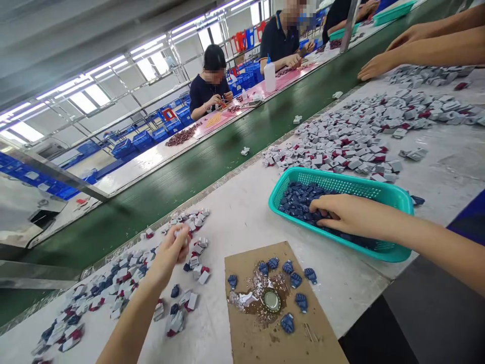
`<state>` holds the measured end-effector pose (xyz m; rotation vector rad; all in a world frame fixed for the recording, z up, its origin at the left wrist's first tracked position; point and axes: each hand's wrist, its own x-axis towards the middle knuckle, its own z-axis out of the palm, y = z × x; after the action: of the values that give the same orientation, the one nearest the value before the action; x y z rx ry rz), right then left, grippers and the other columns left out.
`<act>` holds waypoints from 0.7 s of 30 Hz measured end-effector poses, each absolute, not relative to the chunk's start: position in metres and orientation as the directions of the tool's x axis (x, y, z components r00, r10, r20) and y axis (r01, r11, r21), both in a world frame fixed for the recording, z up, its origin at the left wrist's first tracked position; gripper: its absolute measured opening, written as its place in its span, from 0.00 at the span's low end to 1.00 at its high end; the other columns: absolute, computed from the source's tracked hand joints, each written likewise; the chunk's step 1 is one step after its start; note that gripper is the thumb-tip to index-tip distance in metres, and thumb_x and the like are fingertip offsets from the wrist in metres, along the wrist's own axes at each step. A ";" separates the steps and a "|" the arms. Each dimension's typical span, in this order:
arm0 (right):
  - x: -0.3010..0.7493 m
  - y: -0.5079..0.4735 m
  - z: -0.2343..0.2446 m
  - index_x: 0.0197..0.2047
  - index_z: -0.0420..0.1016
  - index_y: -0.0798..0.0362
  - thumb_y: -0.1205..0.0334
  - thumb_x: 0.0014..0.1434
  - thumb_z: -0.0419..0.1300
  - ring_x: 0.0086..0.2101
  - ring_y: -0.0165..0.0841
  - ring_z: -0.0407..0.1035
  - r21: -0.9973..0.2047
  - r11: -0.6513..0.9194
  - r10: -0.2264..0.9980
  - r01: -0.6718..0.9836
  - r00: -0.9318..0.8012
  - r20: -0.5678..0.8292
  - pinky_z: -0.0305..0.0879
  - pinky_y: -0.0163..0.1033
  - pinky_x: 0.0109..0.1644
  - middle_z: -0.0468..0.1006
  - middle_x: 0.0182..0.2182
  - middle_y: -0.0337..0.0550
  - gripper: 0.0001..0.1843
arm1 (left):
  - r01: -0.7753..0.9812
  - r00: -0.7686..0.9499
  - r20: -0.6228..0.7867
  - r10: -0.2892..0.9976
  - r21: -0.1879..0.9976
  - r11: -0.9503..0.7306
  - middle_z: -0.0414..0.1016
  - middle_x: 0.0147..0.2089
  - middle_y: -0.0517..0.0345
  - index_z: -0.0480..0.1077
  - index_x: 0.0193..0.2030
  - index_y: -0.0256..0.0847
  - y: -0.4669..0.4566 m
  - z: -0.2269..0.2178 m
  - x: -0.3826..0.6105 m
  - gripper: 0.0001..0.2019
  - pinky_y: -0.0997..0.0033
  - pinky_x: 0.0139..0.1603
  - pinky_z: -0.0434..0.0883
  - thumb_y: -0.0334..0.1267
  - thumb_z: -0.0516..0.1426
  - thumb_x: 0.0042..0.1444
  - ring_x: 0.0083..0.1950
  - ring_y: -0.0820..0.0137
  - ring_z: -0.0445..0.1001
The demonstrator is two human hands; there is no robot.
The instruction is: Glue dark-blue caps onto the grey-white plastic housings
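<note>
My left hand (172, 250) is closed in a pinch above the left pile, with a small light grey plastic piece (177, 233) partly showing at its fingers. My right hand (337, 212) reaches into a green plastic basket (394, 192), thumb and forefinger apart, fingertips among many small dark blue plastic pieces (297, 197). Between the hands lies a brown cardboard sheet (257, 344). On it, several blue fist-shaped pieces (287, 323) surround an upturned bottle cap (272, 300) amid a wet, shiny spill.
Grey-and-red pieces form a left pile (125, 273) and a larger right pile (352, 131). A green conveyor belt (182, 174) runs beyond the table. Another person's hands (382, 63) reach in at upper right. Co-workers sit across the belt, near a white bottle (270, 76).
</note>
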<state>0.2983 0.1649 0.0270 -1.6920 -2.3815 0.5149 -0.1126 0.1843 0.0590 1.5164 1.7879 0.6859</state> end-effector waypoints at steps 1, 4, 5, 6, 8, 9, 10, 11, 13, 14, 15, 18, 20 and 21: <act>0.298 0.164 0.027 0.44 0.77 0.52 0.54 0.59 0.54 0.33 0.41 0.74 -0.356 0.292 0.941 0.887 -0.333 -0.057 0.64 0.39 0.29 0.80 0.38 0.51 0.17 | 0.511 -0.089 -0.234 0.968 0.823 0.246 0.58 0.25 0.68 0.63 0.43 0.44 0.157 0.058 -0.117 0.21 0.77 0.19 0.50 0.60 0.51 0.58 0.19 0.77 0.50; 0.297 0.163 0.026 0.48 0.78 0.51 0.50 0.60 0.53 0.35 0.45 0.74 -0.308 0.290 0.945 0.906 -0.321 -0.057 0.62 0.40 0.27 0.80 0.42 0.53 0.21 | -0.015 -0.153 -0.433 0.888 0.900 0.436 0.61 0.26 0.67 0.65 0.40 0.43 0.085 0.055 -0.125 0.21 0.81 0.17 0.48 0.56 0.61 0.49 0.19 0.80 0.51; 0.297 0.164 0.026 0.49 0.78 0.50 0.49 0.61 0.51 0.36 0.45 0.75 -0.303 0.291 0.944 0.907 -0.324 -0.063 0.63 0.40 0.28 0.80 0.42 0.53 0.22 | -0.154 -0.180 -0.470 0.864 0.881 0.447 0.63 0.27 0.66 0.66 0.40 0.42 0.067 0.054 -0.125 0.20 0.82 0.17 0.49 0.52 0.64 0.46 0.19 0.80 0.53; 0.296 0.165 0.026 0.49 0.79 0.49 0.48 0.62 0.50 0.37 0.44 0.75 -0.304 0.293 0.942 0.906 -0.328 -0.071 0.64 0.40 0.29 0.81 0.43 0.51 0.23 | -0.241 -0.210 -0.488 0.847 0.866 0.439 0.64 0.27 0.66 0.67 0.40 0.42 0.052 0.051 -0.124 0.20 0.83 0.17 0.50 0.47 0.66 0.44 0.19 0.81 0.55; 0.295 0.168 0.027 0.49 0.80 0.48 0.48 0.64 0.48 0.38 0.42 0.76 -0.311 0.293 0.939 0.904 -0.334 -0.087 0.67 0.40 0.32 0.81 0.43 0.49 0.23 | -0.358 -0.260 -0.498 0.827 0.845 0.396 0.65 0.26 0.66 0.68 0.38 0.42 0.032 0.043 -0.117 0.19 0.84 0.16 0.50 0.41 0.67 0.40 0.18 0.81 0.56; 0.294 0.169 0.027 0.47 0.80 0.48 0.47 0.64 0.49 0.37 0.41 0.76 -0.311 0.291 0.938 0.905 -0.335 -0.095 0.67 0.39 0.31 0.82 0.42 0.48 0.22 | -0.405 -0.277 -0.499 0.821 0.836 0.371 0.65 0.25 0.67 0.68 0.38 0.42 0.026 0.038 -0.110 0.19 0.84 0.16 0.50 0.40 0.67 0.39 0.18 0.81 0.56; 0.293 0.170 0.028 0.45 0.80 0.48 0.48 0.64 0.50 0.34 0.40 0.76 -0.308 0.292 0.937 0.906 -0.335 -0.099 0.65 0.38 0.30 0.82 0.39 0.47 0.21 | -0.450 -0.295 -0.497 0.817 0.826 0.340 0.65 0.25 0.67 0.68 0.37 0.42 0.021 0.032 -0.102 0.18 0.84 0.15 0.50 0.40 0.67 0.39 0.17 0.81 0.57; 0.292 0.171 0.030 0.42 0.80 0.48 0.49 0.64 0.51 0.31 0.38 0.75 -0.302 0.295 0.936 0.906 -0.338 -0.101 0.61 0.36 0.27 0.82 0.35 0.46 0.19 | -0.488 -0.316 -0.493 0.811 0.817 0.306 0.64 0.24 0.68 0.69 0.37 0.41 0.018 0.026 -0.094 0.18 0.84 0.15 0.51 0.40 0.67 0.39 0.17 0.80 0.57; 0.291 0.169 0.033 0.37 0.77 0.48 0.54 0.64 0.52 0.24 0.34 0.69 -0.290 0.310 0.932 0.905 -0.350 -0.096 0.52 0.34 0.23 0.77 0.26 0.42 0.14 | -0.533 -0.363 -0.479 0.799 0.811 0.243 0.65 0.25 0.67 0.70 0.38 0.41 0.016 0.016 -0.077 0.16 0.83 0.16 0.55 0.41 0.66 0.42 0.17 0.81 0.58; 0.290 0.168 0.035 0.34 0.74 0.48 0.56 0.64 0.52 0.22 0.32 0.66 -0.283 0.320 0.930 0.904 -0.356 -0.087 0.49 0.34 0.23 0.75 0.24 0.41 0.13 | -0.539 -0.386 -0.469 0.794 0.813 0.218 0.66 0.25 0.67 0.70 0.38 0.41 0.015 0.013 -0.070 0.15 0.83 0.16 0.56 0.42 0.66 0.44 0.18 0.81 0.58; 0.290 0.166 0.036 0.32 0.71 0.49 0.58 0.64 0.51 0.21 0.32 0.64 -0.279 0.328 0.930 0.903 -0.360 -0.073 0.47 0.35 0.23 0.74 0.23 0.41 0.12 | -0.539 -0.405 -0.459 0.791 0.819 0.199 0.67 0.25 0.67 0.70 0.38 0.41 0.015 0.010 -0.064 0.15 0.83 0.17 0.57 0.42 0.65 0.45 0.18 0.81 0.58; 0.288 0.161 0.036 0.31 0.68 0.49 0.59 0.62 0.53 0.23 0.31 0.62 -0.291 0.338 0.930 0.895 -0.364 -0.040 0.49 0.36 0.24 0.75 0.29 0.42 0.09 | -0.533 -0.420 -0.435 0.796 0.828 0.171 0.67 0.25 0.66 0.70 0.37 0.41 0.015 0.005 -0.059 0.13 0.82 0.18 0.57 0.44 0.64 0.47 0.18 0.81 0.59; 0.287 0.159 0.035 0.32 0.68 0.49 0.60 0.62 0.52 0.25 0.31 0.63 -0.332 0.339 0.929 0.880 -0.368 -0.027 0.54 0.36 0.28 0.74 0.32 0.43 0.08 | -0.538 -0.411 -0.427 0.806 0.827 0.163 0.66 0.24 0.67 0.70 0.37 0.41 0.014 0.002 -0.062 0.14 0.81 0.18 0.56 0.45 0.64 0.47 0.18 0.80 0.59; 0.286 0.157 0.035 0.32 0.67 0.49 0.60 0.63 0.52 0.26 0.31 0.63 -0.359 0.335 0.930 0.871 -0.367 -0.023 0.56 0.37 0.30 0.73 0.32 0.43 0.08 | -0.538 -0.401 -0.423 0.813 0.827 0.164 0.66 0.24 0.67 0.70 0.36 0.41 0.013 -0.001 -0.064 0.14 0.81 0.18 0.56 0.46 0.64 0.46 0.17 0.80 0.59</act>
<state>0.2863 0.1574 0.0350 -1.6467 -2.4086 0.4674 -0.0645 0.0131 -0.0006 0.2992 1.3027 1.5121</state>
